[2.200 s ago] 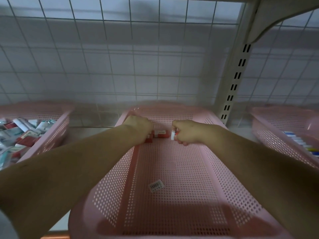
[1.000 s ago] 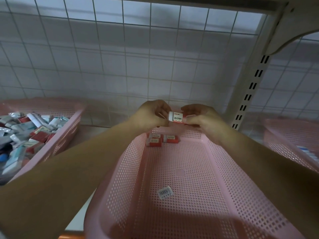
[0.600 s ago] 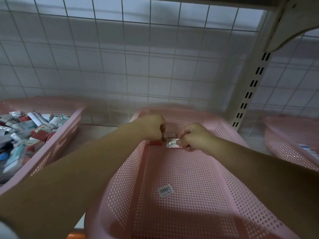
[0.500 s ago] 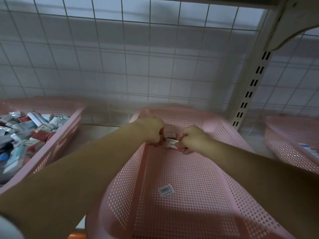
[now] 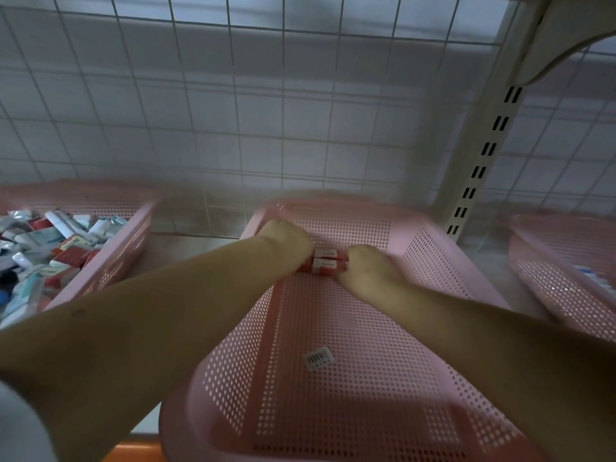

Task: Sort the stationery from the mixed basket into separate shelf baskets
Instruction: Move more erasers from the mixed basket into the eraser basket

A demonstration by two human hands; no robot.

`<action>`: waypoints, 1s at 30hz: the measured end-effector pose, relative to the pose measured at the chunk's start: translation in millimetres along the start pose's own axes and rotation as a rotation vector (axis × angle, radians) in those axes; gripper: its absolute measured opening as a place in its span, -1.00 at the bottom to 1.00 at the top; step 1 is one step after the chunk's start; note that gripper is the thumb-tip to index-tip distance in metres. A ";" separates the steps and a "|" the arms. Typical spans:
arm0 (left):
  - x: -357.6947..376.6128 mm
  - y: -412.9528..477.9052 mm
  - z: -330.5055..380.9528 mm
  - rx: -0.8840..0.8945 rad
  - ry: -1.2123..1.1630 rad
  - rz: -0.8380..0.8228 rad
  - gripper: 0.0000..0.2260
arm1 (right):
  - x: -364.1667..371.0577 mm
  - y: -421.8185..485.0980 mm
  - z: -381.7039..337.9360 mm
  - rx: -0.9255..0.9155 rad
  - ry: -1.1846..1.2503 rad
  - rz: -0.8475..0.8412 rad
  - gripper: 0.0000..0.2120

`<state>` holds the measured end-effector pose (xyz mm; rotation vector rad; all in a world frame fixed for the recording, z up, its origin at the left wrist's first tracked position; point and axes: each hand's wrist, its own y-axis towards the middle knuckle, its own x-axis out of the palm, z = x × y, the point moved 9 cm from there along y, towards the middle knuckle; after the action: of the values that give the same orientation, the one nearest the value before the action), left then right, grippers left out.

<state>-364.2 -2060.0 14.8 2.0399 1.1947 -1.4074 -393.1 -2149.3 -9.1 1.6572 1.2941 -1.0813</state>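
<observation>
Filling the near centre, the middle basket (image 5: 433,261) is pink, perforated and almost bare. Both forearms reach to its far end, where the left hand (image 5: 286,241) and right hand (image 5: 366,270) sit knuckles-up, fingers curled, at either end of a short row of small red-and-white boxes (image 5: 328,261). The fingertips are hidden, so I cannot tell whether either hand pinches a box or only presses on it.

The step looks like squaring the boxes up against the far wall. Doing it well likely means pushing inward evenly from both ends, keeping the boxes flat and flush, then lifting the hands straight off so nothing tips.

Behind stands a white wire grid (image 5: 260,111), with a slotted upright (image 5: 480,161) at the far right. The shelf (image 5: 200,248) is pale. On its left sits the mixed basket (image 5: 133,235), heaped with packets; on its right another pink basket (image 5: 560,281). A barcode sticker (image 5: 319,358) lies on the middle basket's floor.
</observation>
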 end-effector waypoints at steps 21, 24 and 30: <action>-0.6 0.2 13.6 0.105 0.268 0.058 -0.83 | 1.4 -0.9 0.0 -0.034 -0.186 0.052 -0.73; 1.4 0.7 12.8 0.094 0.266 0.052 -0.83 | 1.1 -4.2 -6.7 -0.076 -0.313 0.072 -0.74; -4.9 -1.4 9.1 0.062 0.192 0.088 -0.79 | -4.2 -7.6 -15.4 -0.100 -0.454 0.051 -0.69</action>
<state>-371.1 -2067.7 15.6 2.2839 1.1328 -1.2459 -398.5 -2134.9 -0.2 1.2669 0.9856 -1.2511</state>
